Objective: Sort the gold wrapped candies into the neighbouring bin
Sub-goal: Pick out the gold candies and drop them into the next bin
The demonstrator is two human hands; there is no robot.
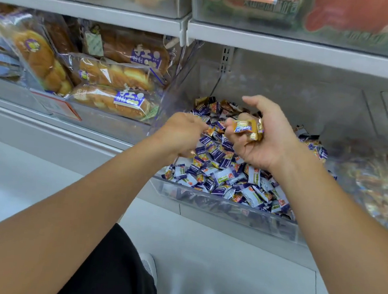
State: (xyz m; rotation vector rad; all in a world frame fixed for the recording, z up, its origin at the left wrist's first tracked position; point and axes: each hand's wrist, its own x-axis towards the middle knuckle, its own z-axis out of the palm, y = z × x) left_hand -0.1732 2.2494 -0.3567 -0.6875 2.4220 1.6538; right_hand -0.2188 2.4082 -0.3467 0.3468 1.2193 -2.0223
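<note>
right hand (265, 140): palm up, fingers curled round several gold candies (248, 129) | left hand (181, 132): just beside it, pinching one gold candy (210, 131) from the pile | bin (229, 211): below both hands, purple-and-white candies (228, 179) | neighbouring bin (384, 183): right of right hand

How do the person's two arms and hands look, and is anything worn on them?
Both forearms are bare, with no sleeves visible up to the frame edge. The left hand and the right hand wear no gloves. No watch or bracelet shows on either wrist. Whether a ring is worn cannot be told.
</note>
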